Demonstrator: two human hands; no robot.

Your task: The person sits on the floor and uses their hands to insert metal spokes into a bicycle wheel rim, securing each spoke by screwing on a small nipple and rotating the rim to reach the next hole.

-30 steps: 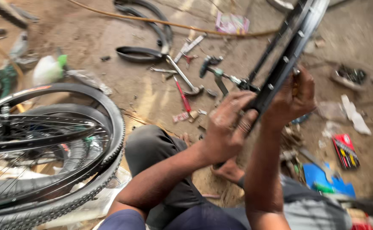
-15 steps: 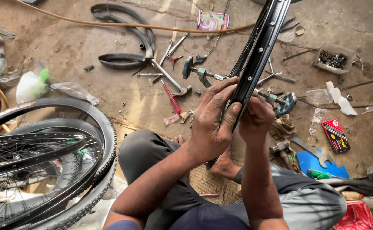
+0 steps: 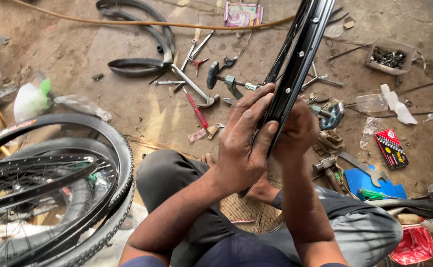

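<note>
Both hands on the black bicycle rim [image 3: 300, 54], which stands tilted in front of me, running from my lap up and right out of the top of the view. My left hand [image 3: 243, 143] wraps the rim from the left side, fingers [image 3: 256, 106] curled over its edge, closed on it. My right hand [image 3: 298, 131] grips the same rim from the right side, just beside the left, knuckles toward the camera, fingers closed around it. Spoke holes show along the rim's inner face. I sit on the dirt floor [image 3: 78, 54], knees bent, grey trousers [image 3: 354, 227].

Left of me: two complete bicycle wheels with tyres [image 3: 53, 198], stacked, spokes visible. Ahead on the ground: a loose black tyre [image 3: 142, 44], an orange hose [image 3: 127, 22] crossing the top, a red-handled screwdriver [image 3: 196, 111], metal spanners and tools [image 3: 191, 81] scattered near it. Right side: a small tray of metal parts [image 3: 389, 55], a red and black packet [image 3: 390, 148], a blue sheet [image 3: 369, 183] with a spanner [image 3: 362, 165] over it, a hammer [image 3: 325, 165] just beside my right forearm. White plastic bag [image 3: 28, 101] far left. Red bag [image 3: 414, 244] at bottom right.
</note>
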